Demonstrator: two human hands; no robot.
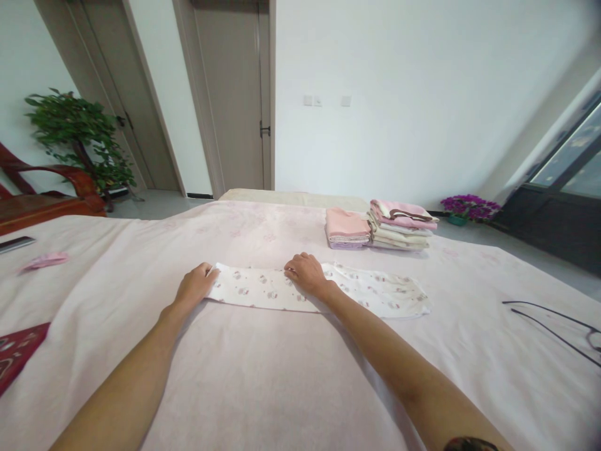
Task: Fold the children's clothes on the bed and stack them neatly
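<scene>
A white printed garment [268, 289] lies across the bed in front of me, folded into a long flat strip; it looks like a pair of trousers, though I cannot be sure. My left hand [196, 280] is closed on the strip's left end, thumb and fingers pinching the corner. Around the middle of the strip, my right hand [306, 274] rests with curled fingers gripping its far edge. The right half of the garment [385, 291] spreads flat beyond my right wrist, slightly rumpled at its end.
Behind the garment stand two stacks of folded clothes, a smaller pink one [347, 227] and a taller one [401, 225]. Eyeglasses [554, 319] lie at right. At left are a phone [16, 243], a small pink cloth [46, 261] and a red item [21, 354].
</scene>
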